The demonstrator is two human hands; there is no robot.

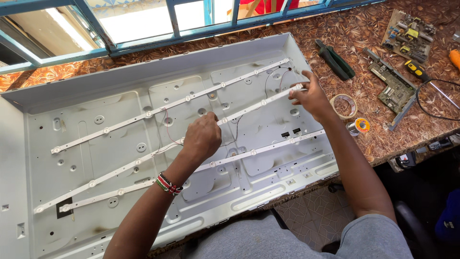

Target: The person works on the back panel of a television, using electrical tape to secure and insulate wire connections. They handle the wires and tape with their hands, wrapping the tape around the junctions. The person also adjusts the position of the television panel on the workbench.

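1. The left hand (202, 137) is clenched on the middle LED strip (249, 108), its grip pinching the strip about halfway along, above the centre of the metal back panel (120, 120).
2. The right hand (311, 96) has its grip closed on the same strip's right end, thumb and fingers pinching it, with that end raised just above the panel.
3. The middle LED strip runs diagonally from the lower left of the panel up to the right hand, and thin red and black wires (165, 127) hang near it by the left hand.
4. An upper LED strip (167, 105) lies flat on the panel, running parallel above it; a lower LED strip (249, 153) lies flat below it.
5. The panel rests on a bench (364, 96) with a brown patterned top, beside a blue window frame (143, 43).
6. The left wrist wears a beaded bracelet (168, 184) in red, green, black and white.
7. On the bench to the right of the panel lie green-handled pliers (335, 60), a roll of clear tape (344, 105), a small solder spool (359, 126), 2 circuit boards (395, 86) and a yellow-and-black screwdriver (416, 71).
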